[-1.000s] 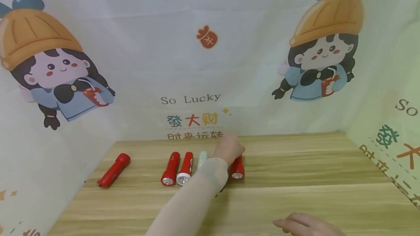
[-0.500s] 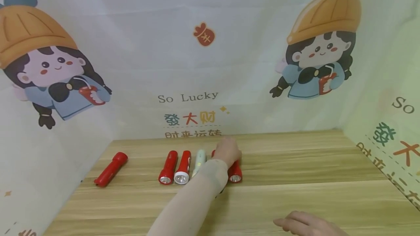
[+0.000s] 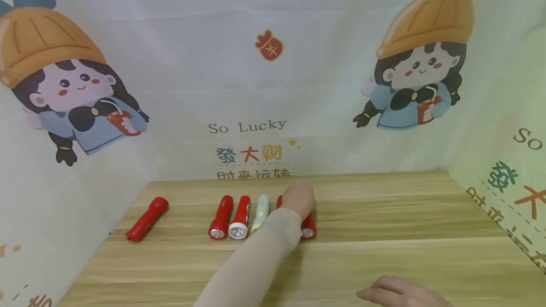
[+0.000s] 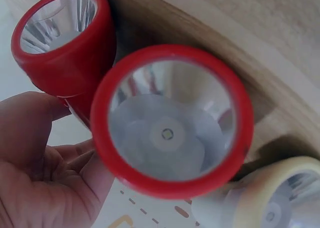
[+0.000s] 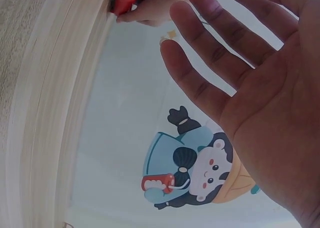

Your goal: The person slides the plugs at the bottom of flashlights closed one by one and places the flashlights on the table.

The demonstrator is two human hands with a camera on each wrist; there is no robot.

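My left hand [image 3: 300, 198] reaches to the row of flashlights at the table's back and grips the rightmost red flashlight [image 3: 308, 229]. In the left wrist view, the thumb lies along this flashlight [image 4: 75, 62] and the fingers pass behind it. Beside it lies another red flashlight [image 4: 172, 185], mostly covered by my hand and wrist in the head view. Left of these lie a pale green flashlight [image 3: 262, 207], a red one with a white rim [image 3: 242, 212] and a plain red flashlight [image 3: 222, 214]. My right hand [image 3: 398, 293] is low at the front, fingers extended, holding nothing.
Apart from the row, one red flashlight [image 3: 147, 219] lies slanted near the table's left edge. The wood-grain table [image 3: 384, 236] is bordered at back and sides by a pale printed cloth [image 3: 320, 84].
The rightmost red flashlight has slid slightly toward me under my left hand, its lens now about level with the others. My right hand has stayed in place.
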